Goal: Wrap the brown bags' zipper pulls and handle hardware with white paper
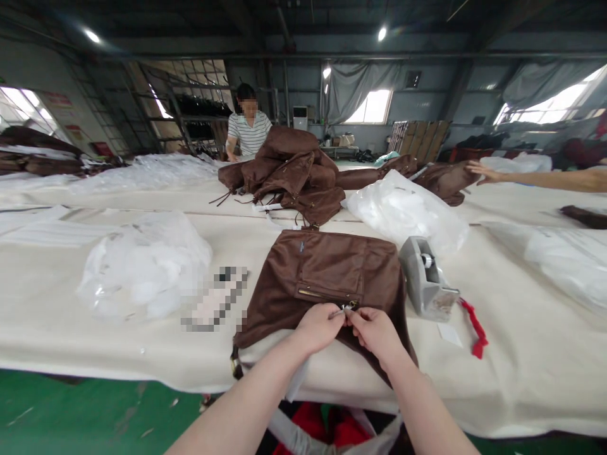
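A brown fabric bag [327,272] lies flat on the cream-covered table [71,335] right in front of me. It has a brass zipper [327,295] across its near side. My left hand [320,325] and my right hand [374,332] meet at the zipper's right end. Both are pinched together around the small metal zipper pull [348,308]. A brass ring on the bag's strap hangs over the table's front edge at the lower left.
A grey tape dispenser [427,278] stands just right of the bag, with a red strip [474,328] beyond it. Clear plastic bags [142,265] lie at left and behind [408,212]. A pile of brown bags [294,174] sits mid-table before a seated person [247,126]. Another person's arm [535,179] reaches in at right.
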The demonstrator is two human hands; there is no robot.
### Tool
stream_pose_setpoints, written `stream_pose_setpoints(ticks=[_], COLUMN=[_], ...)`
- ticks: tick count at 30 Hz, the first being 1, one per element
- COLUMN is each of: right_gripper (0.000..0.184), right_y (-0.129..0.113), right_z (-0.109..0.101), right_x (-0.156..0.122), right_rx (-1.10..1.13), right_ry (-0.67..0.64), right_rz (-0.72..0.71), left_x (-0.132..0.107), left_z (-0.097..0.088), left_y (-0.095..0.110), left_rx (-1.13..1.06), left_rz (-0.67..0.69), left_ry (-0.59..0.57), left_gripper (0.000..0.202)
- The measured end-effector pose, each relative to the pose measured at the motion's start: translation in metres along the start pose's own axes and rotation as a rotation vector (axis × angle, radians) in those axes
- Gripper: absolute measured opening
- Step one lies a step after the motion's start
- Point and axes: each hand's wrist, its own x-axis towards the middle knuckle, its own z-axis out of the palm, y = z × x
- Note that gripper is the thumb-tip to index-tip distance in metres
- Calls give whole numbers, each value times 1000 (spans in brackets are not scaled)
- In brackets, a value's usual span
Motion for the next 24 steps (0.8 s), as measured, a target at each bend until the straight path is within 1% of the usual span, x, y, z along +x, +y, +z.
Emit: stream_pose_setpoints(ticks=[4,5,7,9,11,15,18,20,22,24], right_gripper=[28,27,26,26,25,24,22,21,20,19], right_y=[1,1,2,4,7,9,7,5,4,4], right_z=[-2,-3,-6,-8,-8,-5,-4,-5,-7,-9], right_x=[-2,-4,-10,-14,-17,-14,-12,-12,-13,-13], right_rx=[-4,6,35,45,15,-39,-41,-32,-18,-7], right_ry=[-9,-25,-64,-92,-93,-55,-64,-86,-108,-128], right_rz=[-31,-46,-81,-116,-134,-134,-152,-159,-161,-159], left_x=[6,8,11,13,14,11,5,1,-1,-1], left_z=[4,4,1,-4,-9,-16,-17,-16,-14,-13], left_y=[10,12,15,16,17,20,21,20,17,13], left_rx=[-268,-307,-361,-426,-488,-623,-728,-872,-1061,-1200], left_rz=[-230,-277,-353,-428,-485,-580,-617,-625,-635,-645], left_ry=[74,74,33,-33,-97,-245,-377,-481,-591,-669], left_gripper=[33,32,29,24,21,26,25,28,32,35])
